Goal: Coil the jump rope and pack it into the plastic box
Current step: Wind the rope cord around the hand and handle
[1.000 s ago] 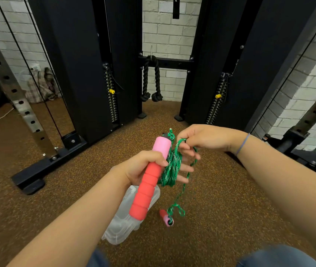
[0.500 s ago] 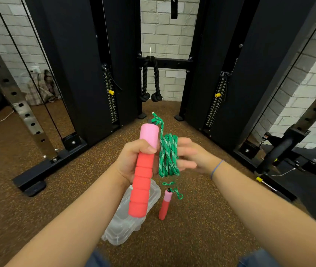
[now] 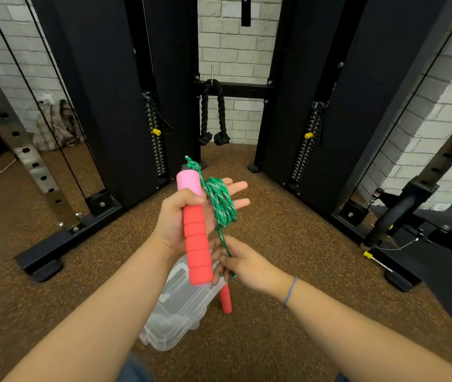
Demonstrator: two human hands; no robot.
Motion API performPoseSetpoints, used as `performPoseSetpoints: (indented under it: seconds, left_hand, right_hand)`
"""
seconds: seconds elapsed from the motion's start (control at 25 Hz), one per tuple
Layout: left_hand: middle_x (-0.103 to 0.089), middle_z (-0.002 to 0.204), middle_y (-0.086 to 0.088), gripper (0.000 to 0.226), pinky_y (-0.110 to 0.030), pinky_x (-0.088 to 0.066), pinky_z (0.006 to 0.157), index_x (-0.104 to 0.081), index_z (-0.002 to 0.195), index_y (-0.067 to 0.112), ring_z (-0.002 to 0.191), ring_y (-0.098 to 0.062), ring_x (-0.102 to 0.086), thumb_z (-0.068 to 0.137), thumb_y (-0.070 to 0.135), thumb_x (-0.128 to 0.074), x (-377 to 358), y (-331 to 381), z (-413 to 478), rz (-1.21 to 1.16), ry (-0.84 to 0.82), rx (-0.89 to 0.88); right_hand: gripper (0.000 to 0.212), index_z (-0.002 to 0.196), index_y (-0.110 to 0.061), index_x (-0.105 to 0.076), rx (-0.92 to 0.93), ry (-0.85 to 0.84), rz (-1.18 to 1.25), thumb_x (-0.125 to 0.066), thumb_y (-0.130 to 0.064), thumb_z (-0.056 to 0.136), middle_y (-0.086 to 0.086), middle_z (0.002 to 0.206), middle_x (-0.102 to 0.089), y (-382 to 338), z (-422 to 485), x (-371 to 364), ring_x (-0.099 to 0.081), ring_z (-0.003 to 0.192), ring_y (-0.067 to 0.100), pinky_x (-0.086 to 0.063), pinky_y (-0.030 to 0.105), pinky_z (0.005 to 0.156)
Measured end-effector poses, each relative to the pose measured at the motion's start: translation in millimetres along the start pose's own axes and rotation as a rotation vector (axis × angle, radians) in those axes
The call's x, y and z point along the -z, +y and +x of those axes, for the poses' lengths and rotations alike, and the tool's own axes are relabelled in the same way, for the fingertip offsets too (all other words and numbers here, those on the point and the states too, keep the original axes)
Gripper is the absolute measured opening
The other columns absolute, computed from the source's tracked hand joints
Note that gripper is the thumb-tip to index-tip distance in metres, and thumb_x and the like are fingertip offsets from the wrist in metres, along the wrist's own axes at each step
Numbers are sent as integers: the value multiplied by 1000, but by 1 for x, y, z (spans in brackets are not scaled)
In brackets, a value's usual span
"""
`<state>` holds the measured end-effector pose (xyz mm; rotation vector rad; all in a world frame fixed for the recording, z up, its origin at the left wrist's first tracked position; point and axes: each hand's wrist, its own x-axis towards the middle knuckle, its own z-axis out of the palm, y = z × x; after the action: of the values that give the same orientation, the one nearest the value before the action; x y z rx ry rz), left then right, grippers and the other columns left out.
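My left hand grips the upper jump rope handle, pink at the top and red foam below, with the thumb across it. Its fingers stretch forward, and the green rope is coiled in several loops around them. Just below, my right hand pinches the loose strand of rope coming down from the coil. The second red handle dangles under my right hand, partly hidden by it. On the floor beneath the handles lies the clear plastic box, its lid down.
A black cable machine stands ahead with a black triceps rope hanging in the middle. A steel upright is at left, a barbell sleeve and yellow-tipped pin at right. Brown speckled floor surrounds the box.
My right hand has dropped from beside the coil to below it, now pinching the strand. The left fingers have stretched out through the loops. The second handle swings nearer the box.
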<state>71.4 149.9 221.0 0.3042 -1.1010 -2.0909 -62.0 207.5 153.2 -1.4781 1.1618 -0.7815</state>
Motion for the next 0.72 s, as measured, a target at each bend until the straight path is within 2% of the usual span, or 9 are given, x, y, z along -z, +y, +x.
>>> performPoseSetpoints:
  seconds: [0.08, 0.16, 0.2, 0.28, 0.32, 0.36, 0.44, 0.56, 0.72]
  left_hand:
    - [-43, 141, -28, 104, -51, -29, 111, -29, 141, -5, 127, -44, -45, 50, 19, -74, 3, -1, 2, -15, 47, -29]
    - [-42, 136, -36, 99, -42, -42, 104, -24, 142, -9, 113, -38, -60, 59, 19, -71, -12, 1, -2, 37, 112, 0]
    - [-34, 130, -44, 85, -31, -54, 87, -18, 140, -15, 91, -30, -71, 74, 17, -61, -17, -2, -1, 66, 176, -2]
    - [-18, 122, -44, 58, -16, -53, 50, -13, 133, -23, 51, -17, -68, 88, 6, -35, -19, -2, -4, 76, 174, -32]
    - [-25, 122, -45, 65, -18, -54, 53, -16, 134, -22, 60, -21, -71, 83, 9, -42, -17, -1, -3, 58, 191, -22]
    - [-39, 125, -43, 80, -26, -57, 69, -22, 138, -16, 83, -29, -72, 71, 13, -57, -7, 0, 0, 59, 175, -6]
    - [-57, 126, -29, 97, -38, -51, 91, -33, 138, -5, 113, -40, -60, 51, 16, -72, 3, 2, -1, 98, 113, 24]
    - [-73, 93, -20, 80, -26, -57, 74, -33, 137, -6, 89, -27, -71, 64, 13, -59, 14, -3, 2, 197, 147, 51]
    - [-58, 131, -15, 90, -46, -42, 103, -36, 139, 7, 120, -31, -57, 54, 14, -60, 16, -9, 3, 353, 120, 106]
  right_hand:
    - [44, 92, -19, -46, -23, 49, -108, -25, 19, 84, -3, 76, -60, -5, -4, 2, -60, 50, 5, -38, 19, 49]
    - [36, 87, -13, -49, -35, 105, -215, -30, 16, 81, 0, 71, -61, -12, -10, 7, -59, 48, 7, -42, 17, 50]
    - [28, 86, -9, -51, -40, 126, -268, -34, 13, 80, 1, 69, -61, -16, -13, 10, -58, 46, 6, -44, 17, 51]
    - [12, 87, 3, -55, -39, 165, -358, -43, 2, 83, 9, 67, -62, -24, -18, 15, -57, 42, 5, -47, 21, 51]
    - [14, 87, 5, -56, -28, 195, -410, -47, -4, 84, 16, 68, -62, -28, -20, 17, -59, 44, 12, -48, 25, 52]
    - [18, 86, 4, -58, -5, 225, -475, -48, -11, 84, 20, 71, -63, -31, -21, 19, -61, 52, 21, -49, 29, 54]
    - [26, 84, -1, -61, 40, 254, -610, -47, -23, 82, 19, 74, -66, -37, -24, 22, -61, 65, 33, -50, 37, 61]
    - [26, 86, -7, -61, 63, 229, -749, -46, -28, 87, 14, 69, -65, -48, -28, 29, -57, 60, 32, -49, 39, 57]
    - [12, 99, -25, -59, 87, 186, -946, -48, -29, 95, -6, 59, -45, -58, -33, 38, -48, 62, 25, -42, 33, 62]
